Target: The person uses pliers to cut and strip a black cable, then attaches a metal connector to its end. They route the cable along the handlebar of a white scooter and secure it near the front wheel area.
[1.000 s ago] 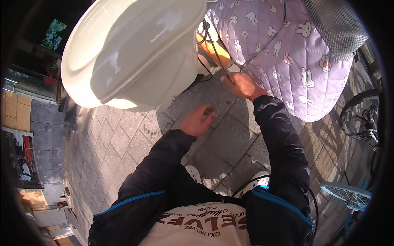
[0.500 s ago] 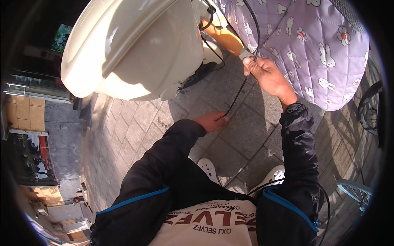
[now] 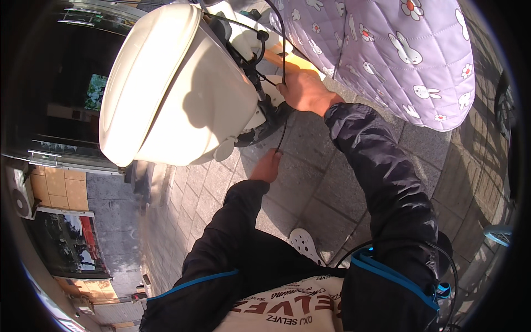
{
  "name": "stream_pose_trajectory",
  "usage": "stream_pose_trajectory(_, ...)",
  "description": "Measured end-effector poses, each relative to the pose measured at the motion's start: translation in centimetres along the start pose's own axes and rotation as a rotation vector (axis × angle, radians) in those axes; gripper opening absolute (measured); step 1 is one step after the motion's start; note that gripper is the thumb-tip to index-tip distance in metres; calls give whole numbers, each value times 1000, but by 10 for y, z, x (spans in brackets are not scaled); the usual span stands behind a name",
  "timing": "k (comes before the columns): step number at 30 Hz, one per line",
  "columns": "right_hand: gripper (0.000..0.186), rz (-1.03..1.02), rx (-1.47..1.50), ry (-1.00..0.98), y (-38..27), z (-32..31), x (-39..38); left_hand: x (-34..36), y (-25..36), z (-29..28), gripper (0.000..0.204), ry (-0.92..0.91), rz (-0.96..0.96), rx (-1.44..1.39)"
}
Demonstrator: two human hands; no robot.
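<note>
My right hand (image 3: 304, 91) is closed on a thin black cable (image 3: 284, 41), beside a yellow-orange panel (image 3: 307, 67) between the cream scooter and the purple quilted cover. Lower down, my left hand (image 3: 267, 166) pinches the same cable, which hangs between my two hands over the paving. The cream scooter (image 3: 149, 94), with a lidded box-shaped body, fills the upper left, with dark fittings and looped wires along its right side. The purple cover (image 3: 387, 61), printed with white rabbits and flowers, hangs just right of my right hand.
Grey paving (image 3: 310, 166) lies below my hands, my white clog (image 3: 303, 243) on it. A blue bicycle wheel (image 3: 496, 235) shows at the far right. A building front with a dark glass door (image 3: 72, 110) and an outdoor air-conditioner unit (image 3: 21, 196) runs along the left.
My right hand has moved left and slightly up with the cable since half a second ago. My left hand, open a second ago, now grips the cable and has shifted left. The view has shifted.
</note>
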State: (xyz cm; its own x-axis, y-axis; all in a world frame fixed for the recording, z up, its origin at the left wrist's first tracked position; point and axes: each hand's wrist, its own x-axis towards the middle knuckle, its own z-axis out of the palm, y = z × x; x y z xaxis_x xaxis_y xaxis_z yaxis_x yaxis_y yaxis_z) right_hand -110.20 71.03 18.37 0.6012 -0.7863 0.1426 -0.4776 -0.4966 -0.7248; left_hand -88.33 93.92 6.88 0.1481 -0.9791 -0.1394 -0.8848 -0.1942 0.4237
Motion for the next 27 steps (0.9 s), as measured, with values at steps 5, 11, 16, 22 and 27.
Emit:
stream_pose_trajectory(5, 52, 64, 97, -154, 10, 10, -17, 3, 53, -8, 31, 173, 167, -173)
stream_pose_trajectory(11, 43, -30, 158, -327, 36, 15, -28, 14, 61, 0, 31, 272, 159, -193)
stream_pose_trajectory(16, 38, 78, 115, -64, 64, 28, -19, 6, 100, -30, 28, 207, 101, -244)
stream_pose_trajectory(22, 32, -139, 83, 221, 34, 62, 8, -35, 117, -55, 28, 24, 258, -96)
stream_pose_trajectory(27, 13, -279, -310, 306, 34, 105, 8, -47, 112, -71, 27, 85, 211, -14)
